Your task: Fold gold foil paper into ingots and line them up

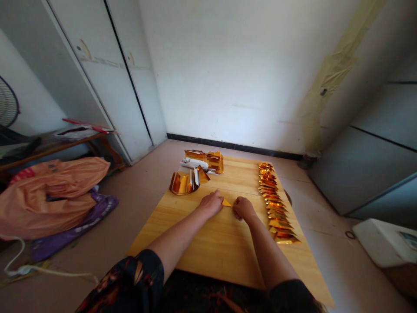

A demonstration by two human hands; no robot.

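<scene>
Small gold piece point(226, 203) tapers to a point just below the frame's centre

Its visible part is a narrow, matt orange-gold wedge, tip toward the right; the rest is hidden. Right of centre, a row of shiny folded gold pieces point(276, 211) runs down the frame, closely spaced, many with pointed ends. Left of centre, curved gold sheets point(181, 183) stand bent in an arc; just above them sits a creased gold stack point(215, 161).
</scene>
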